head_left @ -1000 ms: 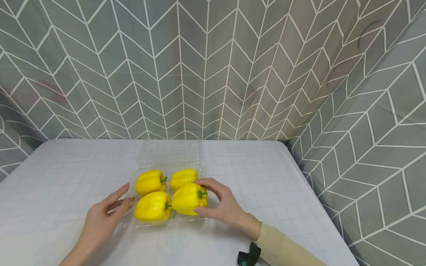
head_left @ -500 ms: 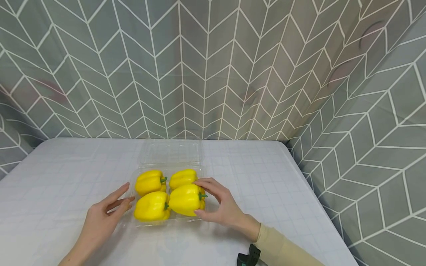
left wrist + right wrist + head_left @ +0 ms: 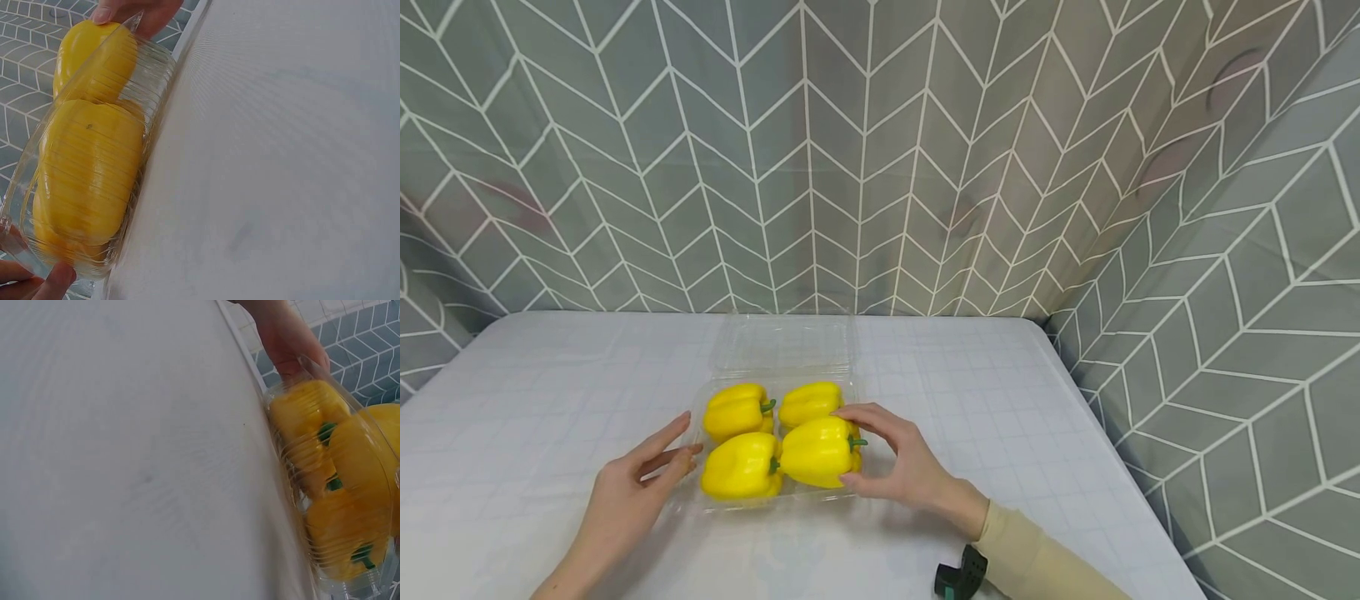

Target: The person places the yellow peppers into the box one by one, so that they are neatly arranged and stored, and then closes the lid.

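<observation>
A clear plastic clamshell box (image 3: 820,497) stands on the table with its lid (image 3: 782,343) folded back. Inside are yellow bell peppers with green stems: back left (image 3: 737,414), back right (image 3: 808,403), front left (image 3: 741,468) and front right (image 3: 817,451). My right hand (image 3: 902,458) holds the front right pepper between thumb and fingers, its stem pointing right. My left hand (image 3: 638,482) rests at the box's left side with fingers loosely extended; in the left wrist view its thumb (image 3: 57,282) touches the box wall. The ribbed wall (image 3: 300,494) shows the peppers through it.
The table (image 3: 1000,433) is covered with a pale, faintly checked cloth. A grey curtain (image 3: 835,150) with white chevron lines hangs behind it and along the right side. A black strap device (image 3: 961,573) sits beside the beige right sleeve (image 3: 1045,554).
The front right pepper has shifted slightly left and settled lower beside the front left one, my right hand still holding it. The left hand has hardly moved.
</observation>
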Action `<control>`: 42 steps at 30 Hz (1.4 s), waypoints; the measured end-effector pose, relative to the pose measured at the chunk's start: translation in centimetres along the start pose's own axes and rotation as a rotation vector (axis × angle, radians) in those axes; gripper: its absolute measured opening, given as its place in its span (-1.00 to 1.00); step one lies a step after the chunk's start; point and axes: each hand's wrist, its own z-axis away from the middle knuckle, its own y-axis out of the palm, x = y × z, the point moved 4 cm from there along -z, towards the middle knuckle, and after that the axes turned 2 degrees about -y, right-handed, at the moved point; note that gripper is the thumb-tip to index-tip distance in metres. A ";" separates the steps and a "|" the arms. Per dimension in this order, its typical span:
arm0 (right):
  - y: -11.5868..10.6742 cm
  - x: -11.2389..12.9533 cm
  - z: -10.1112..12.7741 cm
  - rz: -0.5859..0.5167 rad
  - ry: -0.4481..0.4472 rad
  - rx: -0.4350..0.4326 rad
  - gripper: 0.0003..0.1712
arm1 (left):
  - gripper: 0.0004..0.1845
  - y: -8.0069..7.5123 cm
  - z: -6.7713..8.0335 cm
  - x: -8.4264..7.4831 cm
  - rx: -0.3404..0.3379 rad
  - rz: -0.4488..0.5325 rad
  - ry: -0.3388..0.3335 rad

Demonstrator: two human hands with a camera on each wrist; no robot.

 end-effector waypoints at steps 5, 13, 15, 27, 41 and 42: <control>-0.4 0.9 -0.2 0.028 -0.031 0.002 -0.28 | -0.42 0.0 0.0 -0.1 0.005 -0.007 -0.011; -0.9 3.4 -0.9 0.008 -0.060 0.020 -0.26 | -0.40 0.2 0.0 0.0 0.008 -0.009 -0.021; -0.9 3.3 -0.9 0.017 -0.052 0.022 -0.26 | -0.41 0.2 0.0 0.0 0.008 -0.004 -0.022; -0.6 -0.5 0.2 0.033 0.001 0.081 -0.23 | -0.42 0.1 -0.1 0.2 0.007 0.001 -0.025; -0.8 2.6 -0.9 -0.052 0.094 0.036 -0.33 | -0.41 0.0 -0.1 0.2 0.014 0.021 -0.046; -0.8 2.8 -0.9 -0.055 0.113 0.031 -0.35 | -0.41 0.0 -0.1 0.2 0.012 0.018 -0.042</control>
